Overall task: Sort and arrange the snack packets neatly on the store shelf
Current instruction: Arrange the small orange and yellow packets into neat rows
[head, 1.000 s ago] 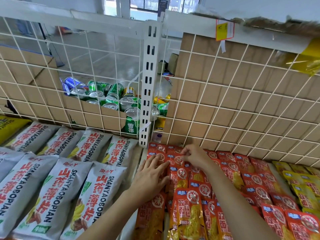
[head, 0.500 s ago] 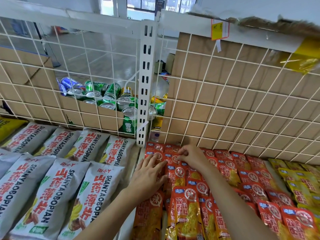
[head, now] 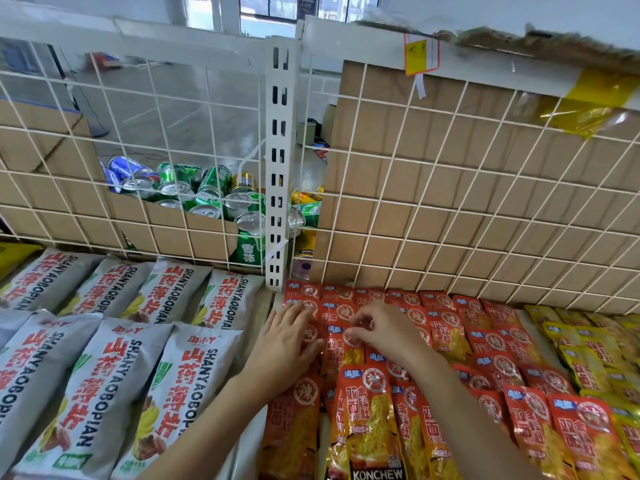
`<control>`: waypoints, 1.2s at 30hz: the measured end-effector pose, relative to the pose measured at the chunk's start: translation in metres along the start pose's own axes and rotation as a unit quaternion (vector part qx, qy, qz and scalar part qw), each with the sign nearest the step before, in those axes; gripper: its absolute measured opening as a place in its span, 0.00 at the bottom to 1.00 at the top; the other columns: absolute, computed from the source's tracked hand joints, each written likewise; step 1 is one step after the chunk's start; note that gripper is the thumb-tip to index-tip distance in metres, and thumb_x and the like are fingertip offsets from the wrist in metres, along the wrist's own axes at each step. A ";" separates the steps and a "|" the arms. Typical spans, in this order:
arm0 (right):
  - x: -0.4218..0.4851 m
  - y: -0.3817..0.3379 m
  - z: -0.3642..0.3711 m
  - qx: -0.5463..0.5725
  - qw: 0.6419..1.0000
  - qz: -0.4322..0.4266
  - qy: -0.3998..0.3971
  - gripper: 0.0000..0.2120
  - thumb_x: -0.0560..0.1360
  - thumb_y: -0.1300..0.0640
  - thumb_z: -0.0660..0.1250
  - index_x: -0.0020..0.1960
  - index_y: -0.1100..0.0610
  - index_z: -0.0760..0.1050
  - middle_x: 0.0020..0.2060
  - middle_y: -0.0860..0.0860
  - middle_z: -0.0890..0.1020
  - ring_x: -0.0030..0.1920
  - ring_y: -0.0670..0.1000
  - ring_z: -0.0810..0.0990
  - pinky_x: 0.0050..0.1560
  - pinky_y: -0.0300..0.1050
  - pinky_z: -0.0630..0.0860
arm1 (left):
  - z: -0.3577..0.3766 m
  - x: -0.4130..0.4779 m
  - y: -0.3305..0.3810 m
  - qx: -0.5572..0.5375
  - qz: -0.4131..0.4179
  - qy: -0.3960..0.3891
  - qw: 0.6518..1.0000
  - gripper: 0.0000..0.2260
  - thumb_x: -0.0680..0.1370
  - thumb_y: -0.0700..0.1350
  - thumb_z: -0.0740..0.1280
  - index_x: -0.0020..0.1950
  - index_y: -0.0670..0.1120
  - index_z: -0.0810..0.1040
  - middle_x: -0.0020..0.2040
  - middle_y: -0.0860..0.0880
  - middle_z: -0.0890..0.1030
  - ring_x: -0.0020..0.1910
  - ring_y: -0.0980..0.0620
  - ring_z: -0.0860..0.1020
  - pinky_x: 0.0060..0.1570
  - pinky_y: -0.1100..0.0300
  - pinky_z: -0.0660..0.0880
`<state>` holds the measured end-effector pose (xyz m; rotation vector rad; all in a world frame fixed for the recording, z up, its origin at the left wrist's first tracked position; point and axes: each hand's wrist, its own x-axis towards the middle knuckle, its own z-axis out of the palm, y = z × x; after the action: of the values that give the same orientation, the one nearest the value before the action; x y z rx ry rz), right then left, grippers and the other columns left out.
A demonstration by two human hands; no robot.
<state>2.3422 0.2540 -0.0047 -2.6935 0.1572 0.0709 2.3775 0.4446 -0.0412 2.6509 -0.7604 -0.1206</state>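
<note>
Box: beyond the left hand [head: 289, 344], behind the wire mesh [head: 464, 216], we see an open cardboard box [head: 194, 237] holding a jumble of drink cans [head: 211, 192], mostly green with a few blue and gold.
Shelf: the shelf [head: 251, 452] under both hands carries packets lying flat in overlapping rows.
Left hand: it lies flat, fingers straight and slightly spread, pressing on the left edge of the red snack packets [head: 498, 344].
Right hand: the right hand [head: 381, 332] is just right of the left one, with its fingers curled. We see it pinching the top of the pinched packet [head: 343, 358], one of the red ones.
Red block: these packets lie under both hands, run on to the right of the right hand and reach back to the mesh.
Grey packets: the grey packets [head: 110, 386] lie in two rows to the left of the left hand.
Yellow packets: the yellow packets [head: 588, 362] lie well to the right of the right hand, past the red block.
Writing: we read "SHANYAOBOPIAN" on the grey packets beside large red Chinese characters. Just nearer us than the right hand, a red packet reads "KONCHEW" at its lower edge. Each red packet has a circled character and a blue tab at the top.
Tag: a yellow tag [head: 417, 53] hangs on the white rail far above the right hand, and we cannot read its print.
</note>
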 end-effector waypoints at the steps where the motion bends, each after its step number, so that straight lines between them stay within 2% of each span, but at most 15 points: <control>1: -0.001 0.000 0.003 0.000 1.000 0.007 0.000 0.11 0.73 0.46 0.67 0.52 0.51 0.77 0.50 0.45 0.77 0.49 0.44 0.74 0.46 0.37 0.68 | -0.001 -0.001 -0.001 -0.003 -0.005 0.000 1.000 0.38 0.71 0.70 0.43 0.76 0.52 0.50 0.77 0.52 0.52 0.76 0.54 0.47 0.71 0.59 0.39; 3: 0.000 -0.001 0.007 0.018 1.000 0.022 0.011 0.07 0.73 0.47 0.68 0.48 0.49 0.75 0.48 0.45 0.75 0.49 0.44 0.74 0.47 0.38 0.67 | -0.003 -0.004 0.000 -0.011 -0.013 -0.007 1.000 0.32 0.78 0.63 0.52 0.77 0.51 0.49 0.77 0.52 0.50 0.76 0.54 0.46 0.72 0.60 0.40; 5: 0.002 -0.002 0.008 0.044 0.998 0.035 0.013 0.05 0.74 0.50 0.68 0.45 0.49 0.73 0.45 0.44 0.75 0.47 0.44 0.73 0.45 0.38 0.67 | -0.004 -0.008 0.000 -0.023 -0.016 -0.012 1.000 0.30 0.79 0.60 0.54 0.77 0.51 0.48 0.77 0.52 0.48 0.76 0.54 0.45 0.72 0.58 0.42; 8: 0.005 -0.006 0.009 0.067 0.997 0.040 0.023 0.05 0.74 0.52 0.68 0.45 0.52 0.74 0.43 0.45 0.76 0.44 0.44 0.73 0.38 0.34 0.66 | -0.003 -0.010 -0.001 -0.040 -0.018 -0.020 0.999 0.30 0.79 0.60 0.54 0.77 0.51 0.49 0.77 0.53 0.47 0.76 0.54 0.44 0.73 0.56 0.44; 11: 0.008 -0.009 0.012 0.079 0.996 0.042 0.027 0.05 0.74 0.53 0.69 0.45 0.54 0.75 0.43 0.48 0.79 0.44 0.45 0.76 0.38 0.34 0.68 | -0.001 -0.010 -0.002 -0.040 -0.019 -0.023 0.999 0.30 0.79 0.60 0.54 0.77 0.51 0.48 0.77 0.53 0.46 0.76 0.54 0.44 0.73 0.56 0.45; 15: 0.011 -0.009 0.014 0.083 0.995 0.045 0.030 0.05 0.74 0.54 0.69 0.43 0.54 0.75 0.42 0.47 0.79 0.40 0.41 0.73 0.35 0.29 0.64 | 0.000 -0.009 -0.003 -0.041 -0.017 -0.025 0.999 0.29 0.79 0.60 0.53 0.77 0.51 0.48 0.77 0.53 0.45 0.76 0.54 0.43 0.73 0.55 0.45; 28: 0.012 -0.012 0.012 0.082 0.995 0.044 0.022 0.04 0.74 0.54 0.68 0.45 0.55 0.76 0.46 0.49 0.80 0.42 0.42 0.73 0.35 0.28 0.63 | 0.004 -0.009 -0.005 -0.043 -0.017 -0.026 0.999 0.29 0.79 0.60 0.53 0.77 0.51 0.48 0.77 0.53 0.45 0.76 0.54 0.42 0.75 0.53 0.46; 30: 0.011 -0.012 0.012 0.084 0.995 0.042 0.021 0.05 0.74 0.55 0.68 0.45 0.56 0.77 0.47 0.49 0.80 0.42 0.42 0.73 0.34 0.28 0.62 | 0.005 -0.008 -0.006 -0.037 -0.014 -0.024 0.999 0.32 0.77 0.66 0.49 0.77 0.52 0.49 0.77 0.53 0.45 0.76 0.54 0.42 0.75 0.53 0.46; 34: 0.012 -0.012 0.012 0.085 0.995 0.041 0.020 0.04 0.74 0.55 0.69 0.46 0.55 0.77 0.47 0.49 0.81 0.41 0.41 0.73 0.34 0.28 0.61 | 0.007 -0.008 -0.008 -0.014 0.009 -0.002 1.000 0.49 0.61 0.76 0.30 0.76 0.54 0.50 0.77 0.54 0.48 0.76 0.55 0.42 0.72 0.57 0.40; 36: 0.013 -0.012 0.011 0.079 0.996 0.040 0.019 0.05 0.74 0.55 0.68 0.47 0.56 0.78 0.47 0.49 0.80 0.41 0.41 0.72 0.33 0.28 0.61 | 0.006 -0.008 -0.008 0.001 0.038 0.008 0.999 0.47 0.62 0.75 0.28 0.76 0.57 0.52 0.77 0.55 0.50 0.75 0.56 0.42 0.70 0.59 0.35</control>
<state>2.3560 0.2685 -0.0109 -2.5308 0.2695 0.0306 2.3733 0.4529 -0.0498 2.6177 -0.8539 -0.0779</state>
